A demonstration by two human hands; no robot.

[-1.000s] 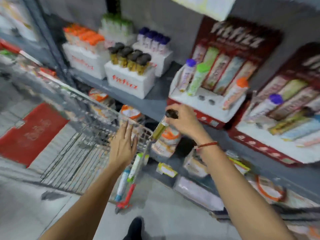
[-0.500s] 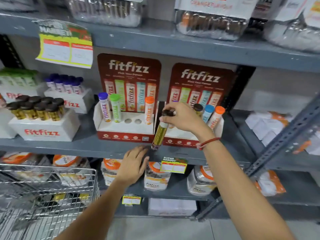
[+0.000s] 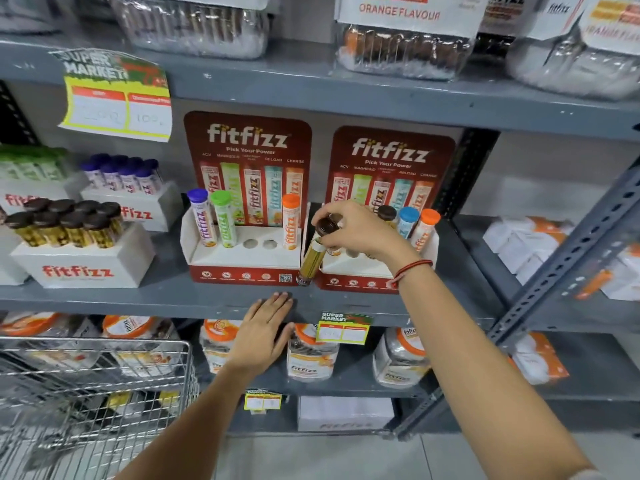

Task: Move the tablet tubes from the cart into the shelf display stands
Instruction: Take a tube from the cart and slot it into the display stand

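My right hand [image 3: 360, 230] grips a yellow tablet tube with a dark brown cap [image 3: 313, 259] by its top, tilted, hanging between the two red fitfizz display stands. The left stand [image 3: 242, 261] holds a purple-capped, a green-capped and an orange-capped tube, with two bare holes between green and orange. The right stand [image 3: 349, 271] holds brown-, blue- and orange-capped tubes, partly hidden by my hand. My left hand [image 3: 265, 332] lies flat and open against the shelf's front edge [image 3: 156, 299]. The wire cart [image 3: 93, 386] is at lower left.
White fitfizz boxes with brown-capped [image 3: 69, 226], purple-capped [image 3: 124, 174] and green-capped tubes stand on the shelf's left. Jars with orange lids fill the shelf below. A grey slotted upright [image 3: 568, 258] slants at the right. Wrapped packs sit on the top shelf.
The view has swung from the cart up to the shelf. My right hand has carried the brown-capped tube up in front of the stands; my left hand left the cart and rests on the shelf edge.
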